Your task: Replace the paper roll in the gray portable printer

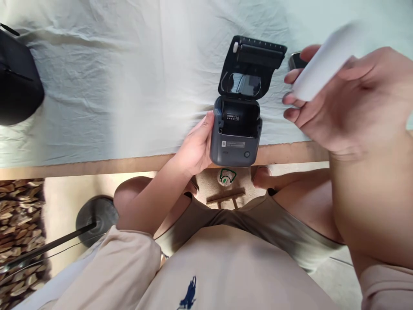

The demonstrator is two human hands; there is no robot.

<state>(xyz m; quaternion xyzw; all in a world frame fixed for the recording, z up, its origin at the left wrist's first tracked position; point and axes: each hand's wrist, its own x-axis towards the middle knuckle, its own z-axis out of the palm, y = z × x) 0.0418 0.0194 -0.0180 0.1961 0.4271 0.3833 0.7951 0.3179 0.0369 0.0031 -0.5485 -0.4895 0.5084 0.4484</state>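
Note:
My left hand [199, 144] is closed around the left side of a small dark grey label printer [237, 150], holding it at the table's front edge. The printer's lid [247, 66] is swung up, and its compartment [240, 122] shows no roll inside. My right hand [351, 99] is raised to the right of the printer, palm up, with a long piece of white paper [324, 66] between thumb and fingers. Motion blurs the paper's far end; whether it is rolled or flat I cannot tell. Printer and paper are apart.
A wrinkled pale cloth [138, 86] covers the table, whose wooden edge [80, 168] runs along the front. At the far left sits a black bag [19, 79]. Behind my right fingers lies a dark object [295, 61], partly hidden. A round black stand base [97, 219] is on the floor.

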